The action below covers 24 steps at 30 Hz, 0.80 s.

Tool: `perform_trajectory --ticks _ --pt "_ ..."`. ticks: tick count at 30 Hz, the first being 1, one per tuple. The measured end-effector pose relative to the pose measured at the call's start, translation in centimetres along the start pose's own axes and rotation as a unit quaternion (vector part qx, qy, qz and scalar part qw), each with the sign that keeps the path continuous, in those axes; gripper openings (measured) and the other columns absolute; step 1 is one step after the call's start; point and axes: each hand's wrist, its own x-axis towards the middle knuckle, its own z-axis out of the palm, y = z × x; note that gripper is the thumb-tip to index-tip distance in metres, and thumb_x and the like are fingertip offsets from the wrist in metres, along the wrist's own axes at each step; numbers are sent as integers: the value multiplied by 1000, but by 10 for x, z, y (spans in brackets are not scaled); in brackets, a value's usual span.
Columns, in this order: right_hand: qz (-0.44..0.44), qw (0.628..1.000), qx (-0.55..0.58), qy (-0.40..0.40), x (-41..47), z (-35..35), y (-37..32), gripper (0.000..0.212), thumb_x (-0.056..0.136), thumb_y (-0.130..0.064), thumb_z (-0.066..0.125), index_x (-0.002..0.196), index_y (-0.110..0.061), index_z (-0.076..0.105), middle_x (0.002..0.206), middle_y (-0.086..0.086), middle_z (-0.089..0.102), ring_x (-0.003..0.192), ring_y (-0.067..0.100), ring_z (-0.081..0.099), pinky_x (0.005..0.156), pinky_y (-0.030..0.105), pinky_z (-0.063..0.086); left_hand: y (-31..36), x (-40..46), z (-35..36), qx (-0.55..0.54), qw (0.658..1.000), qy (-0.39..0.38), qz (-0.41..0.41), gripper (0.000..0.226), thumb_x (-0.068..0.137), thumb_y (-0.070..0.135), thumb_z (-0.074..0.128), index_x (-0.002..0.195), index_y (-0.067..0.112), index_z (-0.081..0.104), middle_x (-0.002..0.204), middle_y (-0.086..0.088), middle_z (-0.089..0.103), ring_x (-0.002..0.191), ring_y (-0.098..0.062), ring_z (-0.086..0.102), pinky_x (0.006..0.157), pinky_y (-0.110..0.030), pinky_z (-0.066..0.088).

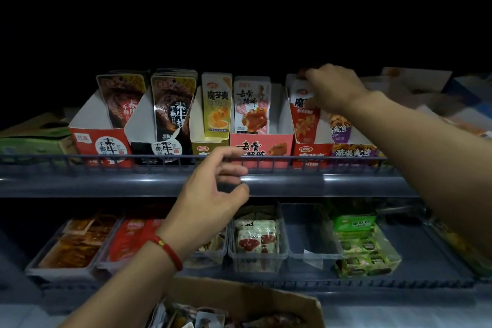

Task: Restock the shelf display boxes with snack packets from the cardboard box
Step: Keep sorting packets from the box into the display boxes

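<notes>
A row of display boxes stands on the upper shelf behind a wire rail (pixel 159 160). My right hand (pixel 332 88) reaches into the red display box (pixel 311 150) and grips the top of the red snack packets (pixel 303 114) standing in it. My left hand (pixel 213 194), a red bracelet on its wrist, hovers in front of the shelf edge with fingers loosely curled and holds nothing. The cardboard box (pixel 266 298) sits at the bottom, with several packets (pixel 202 318) inside. To the left stand the pink box (pixel 259 152), the yellow packet (pixel 216 104) and the red and black boxes.
The lower shelf holds clear plastic bins (pixel 258 253) of small snacks, one bin (pixel 311 231) nearly bare, and green packets (pixel 364 245) to the right. A green carton (pixel 32 138) lies at the upper shelf's left end. Loose boxes pile up at far right.
</notes>
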Motion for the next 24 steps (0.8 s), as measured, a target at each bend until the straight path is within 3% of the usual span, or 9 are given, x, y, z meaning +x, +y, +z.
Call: perform_trajectory --ticks 3,11,17,24 --pt "9 998 -22 61 -1 0 7 27 92 -13 72 116 -6 61 105 20 66 94 41 64 69 43 49 -7 -2 -3 -6 1000 9 -8 47 90 10 70 121 43 57 112 10 69 106 -5 66 90 -29 56" --pt "3 998 1 68 -10 10 8 44 95 -11 66 137 -7 51 123 22 60 110 40 60 80 47 52 -36 -19 -7 21 999 -10 -44 51 91 7 67 116 49 56 109 13 68 101 -5 66 77 -30 60" --pt "5 998 -25 55 -18 12 5 63 85 1 74 140 -8 44 122 21 58 108 38 59 81 46 56 -58 -40 -21 69 995 -28 -60 52 91 8 66 118 51 54 109 12 67 98 -5 65 86 -38 59" --pt "32 996 -55 63 -14 11 -7 52 87 -4 75 132 -5 50 119 23 60 104 39 61 79 47 54 -70 -49 -34 73 994 -39 -72 49 92 7 65 118 47 54 107 5 67 94 -7 66 88 -38 58"
